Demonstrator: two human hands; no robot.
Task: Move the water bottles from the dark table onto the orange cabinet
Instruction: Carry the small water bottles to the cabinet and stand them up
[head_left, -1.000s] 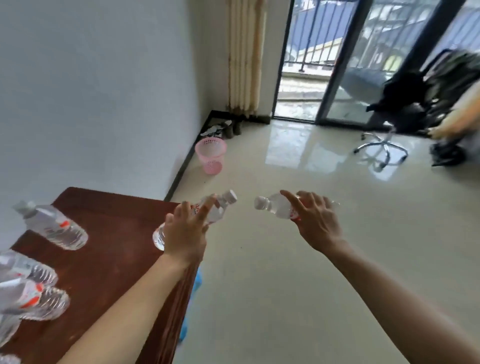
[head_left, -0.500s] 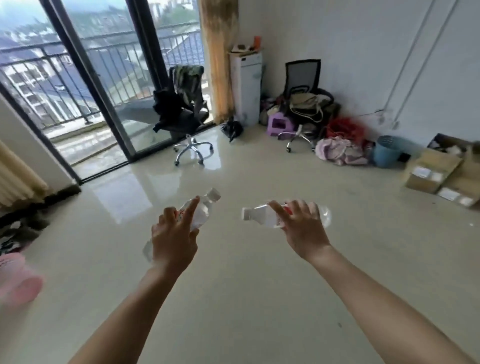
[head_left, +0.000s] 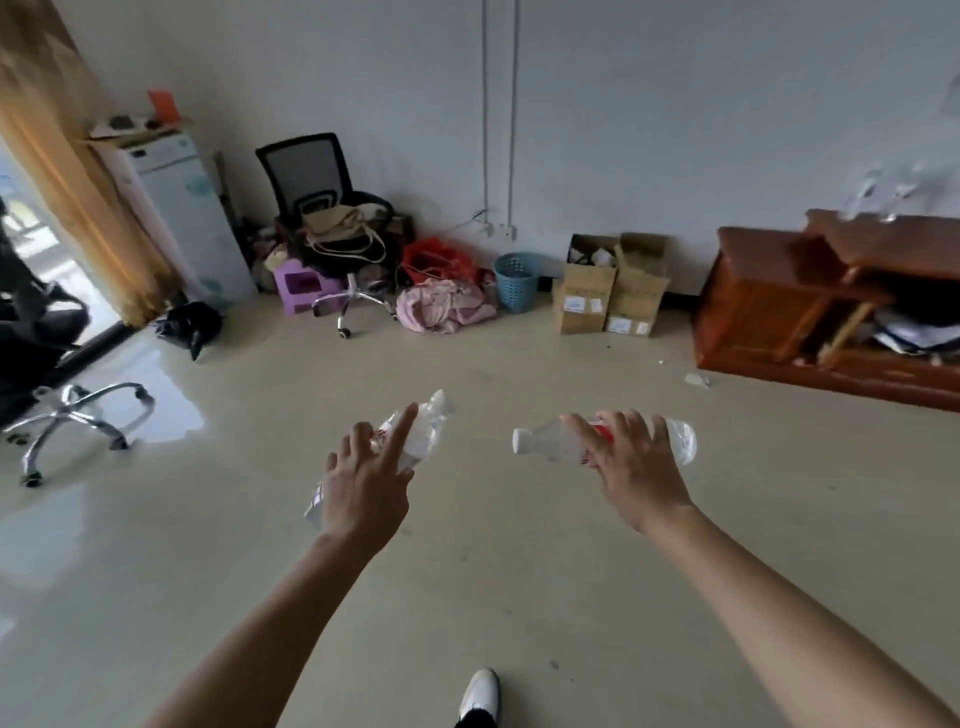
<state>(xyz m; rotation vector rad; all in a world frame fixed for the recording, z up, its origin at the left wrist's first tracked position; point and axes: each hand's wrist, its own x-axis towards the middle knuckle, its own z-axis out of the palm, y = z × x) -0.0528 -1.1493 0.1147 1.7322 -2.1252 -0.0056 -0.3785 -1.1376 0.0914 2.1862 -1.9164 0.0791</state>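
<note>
1. Water bottles, two of them, are held in mid-air above the floor: the left bottle in the left hand, the right bottle in the right hand.
2. Left hand: grasping its bottle round the middle from above, forefinger laid along the body. The cap points to about 1 o'clock.
3. Right hand: fingers spread over the label band and curled round the body. This bottle lies crosswise, cap toward 9 o'clock, base toward 3 o'clock.
4. Handling, by judgement: thin clear plastic that will give under a hard squeeze, with a smooth and probably slippery wall. Neither is fragile. Weight depends on fill, which cannot be read here. The label band at mid-body is the soundest place to hold; the neck is narrower and less secure.
5. Appearance: small, transparent and colourless, with white caps. The right bottle has a red-and-white label; the left one shows a little red print.
6. Destination: the orange cabinet stands against the wall at about 2 o'clock, well apart from both hands. Blurred clear shapes on its top may be bottles, but this cannot be confirmed.
7. Each bottle will likely need turning base-down before release, since a bottle left on its side could roll off.
</note>
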